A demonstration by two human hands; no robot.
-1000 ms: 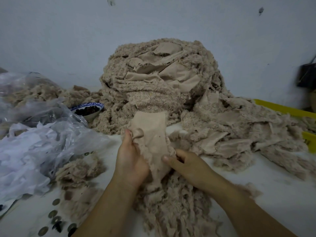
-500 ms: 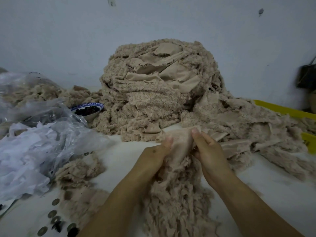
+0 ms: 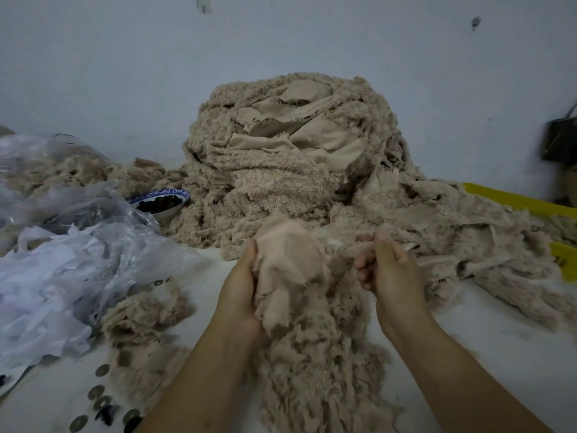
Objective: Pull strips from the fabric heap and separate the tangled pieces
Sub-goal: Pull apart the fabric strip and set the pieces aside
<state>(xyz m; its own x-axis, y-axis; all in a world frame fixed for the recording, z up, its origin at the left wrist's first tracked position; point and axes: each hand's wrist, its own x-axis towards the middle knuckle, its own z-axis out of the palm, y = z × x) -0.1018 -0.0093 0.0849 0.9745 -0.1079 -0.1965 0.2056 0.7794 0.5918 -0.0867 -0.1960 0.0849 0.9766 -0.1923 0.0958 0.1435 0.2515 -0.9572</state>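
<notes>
Where the white bench (image 3: pixel 499 339) meets the back wall, a big fabric heap (image 3: pixel 281 182) of beige fleecy strips rises mid-bench and spills toward the right edge. Near the front edge a tangled bunch (image 3: pixel 321 370) trails from both hands. The left hand (image 3: pixel 240 295) clutches a smooth-backed piece (image 3: pixel 287 267). The right hand (image 3: pixel 390 273) has its grip clamped on a fuzzy strip (image 3: pixel 346 245). The fabric is likely light, soft and clingy, so it is best taken by a free end.

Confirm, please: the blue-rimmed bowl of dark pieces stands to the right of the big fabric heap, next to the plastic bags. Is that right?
No. In the head view the blue-rimmed bowl stands to the left of the fabric heap, next to the plastic bags.
</notes>
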